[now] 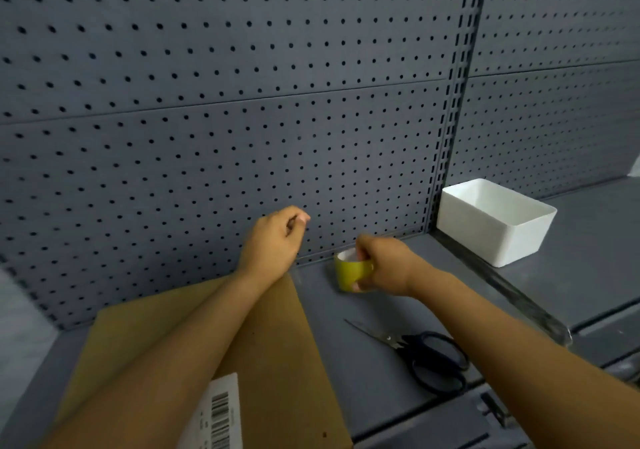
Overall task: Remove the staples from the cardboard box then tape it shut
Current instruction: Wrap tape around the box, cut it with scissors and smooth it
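1. The right hand (384, 265) grasps a yellow-green roll of tape (351, 270) near the grey worktop's (363, 362) back edge.
2. The left hand (273, 240) hovers, fingertips pinched together; whether they hold anything cannot be told.
3. A flat brown cardboard box (277, 344) lies at the front left edge.
4. Black-handled scissors (426, 355) lie near the front edge.

Head-worn wide view, forward and down, close over grey shelf (363, 362) and pegboard (207, 119).
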The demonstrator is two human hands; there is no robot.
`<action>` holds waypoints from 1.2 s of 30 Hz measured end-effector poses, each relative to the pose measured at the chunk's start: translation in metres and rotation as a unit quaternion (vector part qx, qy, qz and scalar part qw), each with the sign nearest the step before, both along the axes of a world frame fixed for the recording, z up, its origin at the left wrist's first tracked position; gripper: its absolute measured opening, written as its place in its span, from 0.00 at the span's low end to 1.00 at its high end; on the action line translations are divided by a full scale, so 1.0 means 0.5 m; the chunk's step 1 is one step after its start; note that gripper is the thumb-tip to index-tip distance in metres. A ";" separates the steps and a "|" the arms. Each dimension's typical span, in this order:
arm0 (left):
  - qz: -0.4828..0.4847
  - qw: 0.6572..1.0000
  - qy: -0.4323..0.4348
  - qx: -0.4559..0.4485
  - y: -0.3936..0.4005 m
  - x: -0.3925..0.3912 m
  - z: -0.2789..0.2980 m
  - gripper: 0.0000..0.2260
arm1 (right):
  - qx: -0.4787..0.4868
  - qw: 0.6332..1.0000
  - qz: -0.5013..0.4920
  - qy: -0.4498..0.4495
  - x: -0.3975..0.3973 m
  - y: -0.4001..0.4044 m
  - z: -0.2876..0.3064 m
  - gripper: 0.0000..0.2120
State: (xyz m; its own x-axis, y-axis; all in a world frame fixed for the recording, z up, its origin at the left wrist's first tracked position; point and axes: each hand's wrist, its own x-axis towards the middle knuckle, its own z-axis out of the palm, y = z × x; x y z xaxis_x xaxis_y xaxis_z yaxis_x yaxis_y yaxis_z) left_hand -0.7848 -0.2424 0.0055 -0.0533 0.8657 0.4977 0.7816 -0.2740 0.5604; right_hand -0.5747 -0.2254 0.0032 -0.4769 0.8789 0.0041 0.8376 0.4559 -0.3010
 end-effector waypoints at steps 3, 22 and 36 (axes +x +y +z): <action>0.060 0.996 0.063 -0.030 -0.031 -0.011 0.026 0.11 | 0.030 0.997 0.016 -0.070 0.008 -0.004 -0.026 0.14; 0.074 0.977 0.156 -0.126 -0.205 0.001 -0.029 0.15 | -0.295 0.908 0.160 0.251 -0.143 -0.122 -0.042 0.29; 0.091 0.962 0.227 -0.126 -0.198 -0.001 -0.030 0.19 | -0.328 0.893 0.132 0.279 -0.156 -0.099 -0.072 0.40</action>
